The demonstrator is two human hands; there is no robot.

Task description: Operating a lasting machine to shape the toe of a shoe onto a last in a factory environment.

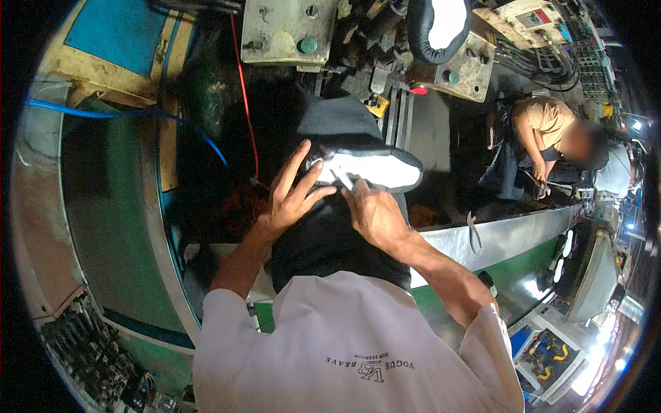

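Note:
A black shoe upper [406, 180] lies bottom up across my thighs, its pale bottom facing me and its toe pointing right. My left hand [292, 196] grips the heel end, fingers spread: one along the far side, one on the pale bottom, the thumb at the near edge. In my right hand [375, 213], fingers closed, is a thin, flat light-coloured tool [341, 173]. Its tip touches the pale bottom near the heel. Glare hides whether it is a blade or a strip, and my fingers cover its other end.
Pliers [473, 232] rest on the metal ledge [506, 233] at right. Ahead stands a machine with a green-button control box [289, 31] and another black shoe [441, 34]. A red cable [244, 89] and blue hose [131, 112] run at left. A co-worker [540, 127] bends over at far right.

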